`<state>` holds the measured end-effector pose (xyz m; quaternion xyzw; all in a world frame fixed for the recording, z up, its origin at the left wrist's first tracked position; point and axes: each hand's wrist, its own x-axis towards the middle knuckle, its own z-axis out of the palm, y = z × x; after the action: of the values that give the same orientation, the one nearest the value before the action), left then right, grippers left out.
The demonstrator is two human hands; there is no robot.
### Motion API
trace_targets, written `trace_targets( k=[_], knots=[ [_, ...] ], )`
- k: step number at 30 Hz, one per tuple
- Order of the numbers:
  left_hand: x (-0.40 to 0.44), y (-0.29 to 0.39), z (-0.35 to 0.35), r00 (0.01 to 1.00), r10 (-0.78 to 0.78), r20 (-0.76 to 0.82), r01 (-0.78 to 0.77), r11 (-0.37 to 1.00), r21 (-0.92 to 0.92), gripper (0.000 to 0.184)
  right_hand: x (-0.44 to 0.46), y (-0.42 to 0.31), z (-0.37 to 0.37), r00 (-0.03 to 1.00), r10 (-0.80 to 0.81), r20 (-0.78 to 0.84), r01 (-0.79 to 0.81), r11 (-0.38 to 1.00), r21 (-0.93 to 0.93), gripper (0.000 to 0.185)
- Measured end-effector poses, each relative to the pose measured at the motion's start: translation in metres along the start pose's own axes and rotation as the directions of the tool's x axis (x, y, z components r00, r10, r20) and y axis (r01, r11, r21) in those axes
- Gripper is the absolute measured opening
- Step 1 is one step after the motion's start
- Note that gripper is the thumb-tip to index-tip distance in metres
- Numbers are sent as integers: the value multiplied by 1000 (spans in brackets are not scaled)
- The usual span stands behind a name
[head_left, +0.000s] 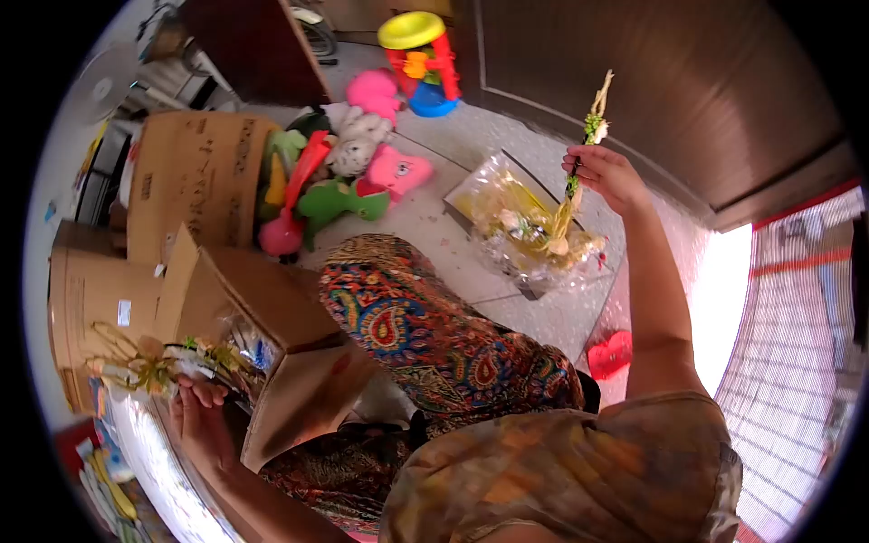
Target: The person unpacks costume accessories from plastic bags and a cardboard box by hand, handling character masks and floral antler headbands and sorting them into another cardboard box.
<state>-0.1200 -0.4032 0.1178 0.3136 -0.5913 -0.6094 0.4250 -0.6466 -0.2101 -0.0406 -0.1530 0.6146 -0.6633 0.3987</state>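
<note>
My right hand [608,174], raised at the upper right, pinches a thin garland [593,131] of twisted straw, green leaves and small pale flowers. Below it on the floor, clear plastic wrapping [534,240] with more straw and pale flowers lies over a flat cardboard piece. Down at the left, my left hand [201,407] has its fingers closed around a second floral garland [154,362] with pale blossoms and straw loops. That garland reaches over the edge of an open cardboard box [276,303], which has plastic-wrapped things inside.
Plush toys [348,185] are heaped beside a large carton [195,181]. Behind them stands a red, yellow and blue plastic toy [424,68]. A red heart-shaped item [610,354] lies near my right arm. A dark door [670,81] borders the floor; my patterned legs are bent in the middle.
</note>
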Motion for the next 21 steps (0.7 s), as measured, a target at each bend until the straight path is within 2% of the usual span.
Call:
trace_targets(
  k=[1,4,5,6,7,9,10,12,14,16,17,19,21],
  knots=[
    [-1,0,-3,999,23,-30,-23,1000,-4,15,-4,-18,16,999,-15,33,15,1000,-12,20],
    [-6,3,-5,1000,19,-10,-19,999,-44,15,-15,-65,67,944,-227,240,270,949,-165,22],
    [-9,4,-1,999,16,-52,-17,1000,-26,16,-17,-75,82,908,-307,286,360,920,-157,22],
    [-12,4,-4,999,38,-20,-39,999,-4,19,-20,-85,101,859,-380,342,445,885,-135,22],
    [-13,7,-6,995,66,77,-69,997,41,20,-24,-98,122,823,-434,367,498,861,-98,23],
    [-18,4,-12,996,31,-78,-31,1000,-2,21,-38,-120,164,765,-486,422,547,837,-26,22],
    [-20,9,-14,999,46,4,-46,999,-12,21,-47,-131,186,701,-531,476,607,795,-8,22],
    [-25,3,-31,984,134,117,-114,980,-161,23,-53,-143,222,627,-540,561,586,802,116,23],
    [-30,1,-43,970,184,162,-148,966,-211,22,-64,-143,262,569,-540,620,548,811,204,24],
    [-35,3,-47,968,189,165,-148,961,-235,18,-79,-143,306,498,-542,677,420,834,359,25],
    [-37,4,-49,967,174,183,-131,965,-228,17,-82,-139,324,483,-501,718,351,862,365,26],
    [-39,4,-52,974,149,172,-110,970,-216,17,-91,-124,359,452,-441,775,320,892,320,24],
    [-39,0,-58,990,62,124,-49,993,-105,17,-95,-101,389,408,-292,865,57,954,295,22]
  ],
)
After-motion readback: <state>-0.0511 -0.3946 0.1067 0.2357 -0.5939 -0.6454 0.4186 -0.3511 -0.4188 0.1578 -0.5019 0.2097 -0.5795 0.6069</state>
